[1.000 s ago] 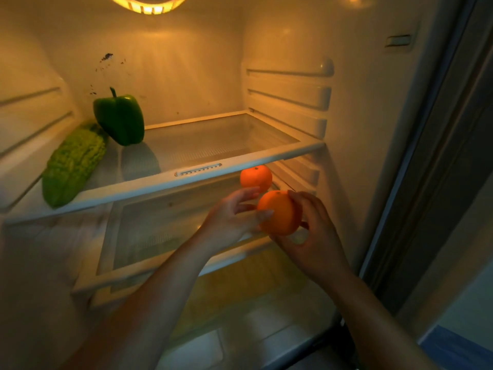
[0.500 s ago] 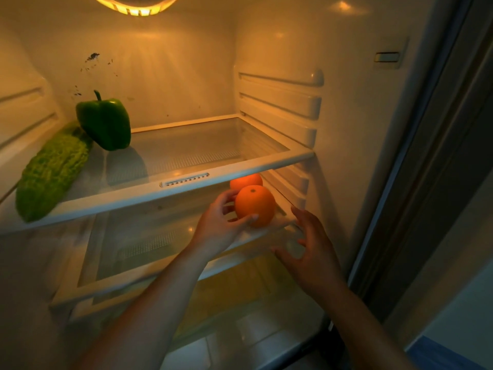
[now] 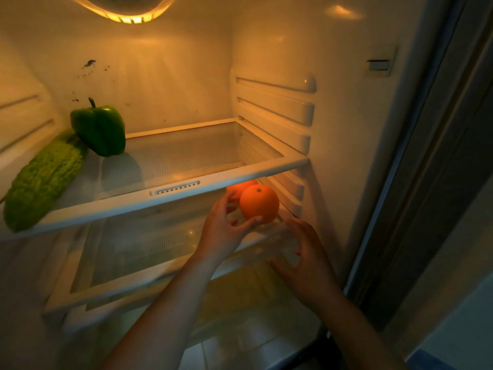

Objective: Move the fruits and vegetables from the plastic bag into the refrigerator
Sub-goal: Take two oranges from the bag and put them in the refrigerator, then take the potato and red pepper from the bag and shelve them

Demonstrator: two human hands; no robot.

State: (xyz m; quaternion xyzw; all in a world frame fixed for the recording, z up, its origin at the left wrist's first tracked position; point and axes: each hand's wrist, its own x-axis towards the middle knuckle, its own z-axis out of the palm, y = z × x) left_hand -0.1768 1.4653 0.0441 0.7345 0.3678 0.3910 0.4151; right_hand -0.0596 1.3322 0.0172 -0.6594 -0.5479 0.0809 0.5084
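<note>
A home kitchen, to judge by the open refrigerator (image 3: 346, 129) with its lit lamp (image 3: 125, 12) and glass shelves (image 3: 186, 188) holding vegetables

The rear orange (image 3: 240, 186) showed only as a sliver. The upper shelf's front rail (image 3: 106, 208) covered its top, and the front orange (image 3: 260, 202) and the left hand (image 3: 221, 231) hid its lower part. Whether that hand's fingers (image 3: 230, 195) gripped the front orange or merely touched it could not be told. The right hand (image 3: 306, 263) was smeared by blur, its fingertips indistinct. Both forearms ran off the bottom edge. The lamp (image 3: 125, 12) was cut by the top edge. The green pepper (image 3: 100, 132) hid the bitter gourd's (image 3: 42, 182) far end. Dark specks (image 3: 89, 62) on the back wall were too small to identify.
</note>
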